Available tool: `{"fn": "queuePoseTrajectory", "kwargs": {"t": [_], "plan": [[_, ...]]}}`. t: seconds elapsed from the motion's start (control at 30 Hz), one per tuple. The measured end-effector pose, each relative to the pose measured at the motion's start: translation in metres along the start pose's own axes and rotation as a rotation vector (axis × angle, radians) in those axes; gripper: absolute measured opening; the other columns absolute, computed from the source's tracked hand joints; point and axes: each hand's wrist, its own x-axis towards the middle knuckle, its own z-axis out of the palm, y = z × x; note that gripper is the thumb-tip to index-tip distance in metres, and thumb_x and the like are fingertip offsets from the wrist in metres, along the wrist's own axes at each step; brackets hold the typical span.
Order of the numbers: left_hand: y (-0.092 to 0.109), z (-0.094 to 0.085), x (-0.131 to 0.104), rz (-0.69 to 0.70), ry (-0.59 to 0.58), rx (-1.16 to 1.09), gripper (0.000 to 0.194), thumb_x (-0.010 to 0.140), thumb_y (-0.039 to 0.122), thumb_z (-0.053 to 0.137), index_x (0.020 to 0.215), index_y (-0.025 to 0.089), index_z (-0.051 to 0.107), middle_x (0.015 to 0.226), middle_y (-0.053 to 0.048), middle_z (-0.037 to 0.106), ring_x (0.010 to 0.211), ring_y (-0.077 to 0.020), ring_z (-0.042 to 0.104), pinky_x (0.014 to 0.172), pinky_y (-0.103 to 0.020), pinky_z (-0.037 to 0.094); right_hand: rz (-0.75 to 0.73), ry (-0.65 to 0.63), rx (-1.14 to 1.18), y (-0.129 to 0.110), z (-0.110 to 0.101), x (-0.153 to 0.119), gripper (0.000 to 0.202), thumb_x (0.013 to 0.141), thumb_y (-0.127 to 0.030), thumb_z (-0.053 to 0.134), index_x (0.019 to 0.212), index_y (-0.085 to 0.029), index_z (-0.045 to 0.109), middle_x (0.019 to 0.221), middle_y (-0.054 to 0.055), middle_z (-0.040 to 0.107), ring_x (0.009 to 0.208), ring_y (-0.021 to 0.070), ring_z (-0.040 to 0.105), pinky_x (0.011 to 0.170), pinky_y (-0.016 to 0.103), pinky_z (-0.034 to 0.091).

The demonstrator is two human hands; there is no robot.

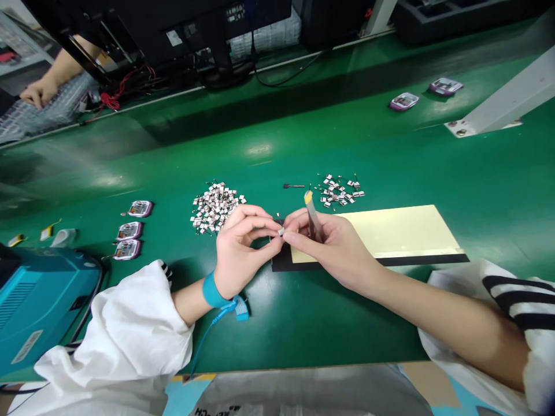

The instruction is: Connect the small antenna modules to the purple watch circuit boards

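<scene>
Both hands meet over the left end of a pale yellow sheet with a black border [403,231]. A small whitish part [281,231] is pinched between the fingertips of my left hand [243,248], which wears a blue wrist strap [213,290]. My right hand [333,242] touches the same part with thumb and forefinger. In its palm it also holds a grey tweezer-like tool [314,215] with a yellow end, pointing up. Behind my left hand lies a large pile of small white parts [217,205]; a smaller scattered pile [340,190] is beyond my right hand.
A small dark piece [293,186] lies between the piles. Purple-rimmed devices [128,231] are at left, two more [404,101] at back right. A teal machine [39,300] stands left, a white post [507,98] right. Behind are a monitor [173,34] and another person's hand [40,91].
</scene>
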Motion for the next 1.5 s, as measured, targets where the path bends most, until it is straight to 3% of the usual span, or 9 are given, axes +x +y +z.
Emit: {"fn": "queuePoseTrajectory", "kwargs": {"t": [0.33,0.6,0.97,1.07,1.27,1.4,1.5], "plan": [[0.000,0.000,-0.001,0.033,0.028,0.046,0.017,0.067,0.007,0.066,0.079,0.017,0.063,0.086,0.000,0.047,0.075,-0.0049,0.055,0.067,-0.014,0.055,-0.001,0.017,-0.004,0.002,0.002,-0.001,0.014,0.077,-0.028,0.058,0.071,-0.016,0.056,0.083,0.002,0.055,0.075,0.0122,0.052,0.052,0.019,0.037],[-0.004,-0.001,-0.002,0.090,0.017,0.098,0.015,0.065,0.007,0.068,0.076,0.016,0.064,0.086,0.000,0.047,0.075,-0.0057,0.055,0.065,-0.016,0.056,-0.062,0.135,-0.033,0.005,0.006,-0.002,0.010,0.070,-0.021,0.063,0.065,-0.015,0.057,0.075,0.000,0.057,0.055,0.0070,0.044,0.044,0.019,0.031],[-0.003,-0.002,-0.001,-0.012,-0.041,0.016,0.015,0.064,0.006,0.068,0.074,0.015,0.064,0.086,0.000,0.050,0.075,-0.0042,0.056,0.068,-0.012,0.055,-0.018,0.056,0.054,0.002,-0.002,0.002,0.022,0.067,-0.015,0.062,0.054,-0.016,0.044,0.067,-0.001,0.057,0.059,0.0092,0.049,0.050,0.019,0.036],[-0.003,-0.002,0.001,-0.033,-0.057,-0.009,0.015,0.063,0.006,0.069,0.075,0.014,0.064,0.086,0.000,0.050,0.074,-0.0045,0.057,0.069,-0.013,0.055,-0.001,0.044,0.046,0.001,-0.006,0.002,0.018,0.069,-0.020,0.063,0.060,-0.015,0.048,0.067,-0.001,0.058,0.052,0.0070,0.044,0.046,0.019,0.033],[-0.002,-0.005,0.000,-0.001,-0.184,0.054,0.015,0.069,0.008,0.064,0.082,0.017,0.064,0.091,-0.003,0.051,0.084,-0.0088,0.057,0.073,-0.018,0.055,-0.029,-0.002,-0.301,-0.004,-0.008,0.003,0.014,0.070,-0.027,0.064,0.076,-0.015,0.060,0.048,-0.008,0.038,0.041,0.0049,0.032,0.039,0.018,0.022],[-0.004,-0.017,0.010,0.067,-0.276,0.281,0.023,0.073,0.011,0.061,0.095,0.018,0.061,0.094,-0.004,0.057,0.087,-0.0126,0.057,0.077,-0.026,0.054,-0.149,0.067,-0.710,-0.010,-0.028,0.011,0.007,0.074,-0.021,0.061,0.074,-0.015,0.065,0.051,-0.004,0.045,0.045,0.0077,0.040,0.043,0.021,0.026],[-0.008,-0.026,0.019,0.130,-0.345,0.588,0.021,0.076,0.014,0.058,0.097,0.017,0.060,0.094,-0.005,0.062,0.089,-0.0159,0.058,0.082,-0.032,0.050,-0.246,0.230,-1.142,-0.011,-0.047,0.017,0.013,0.074,-0.020,0.064,0.086,-0.016,0.066,0.075,0.003,0.057,0.059,0.0131,0.051,0.050,0.024,0.033]]}}
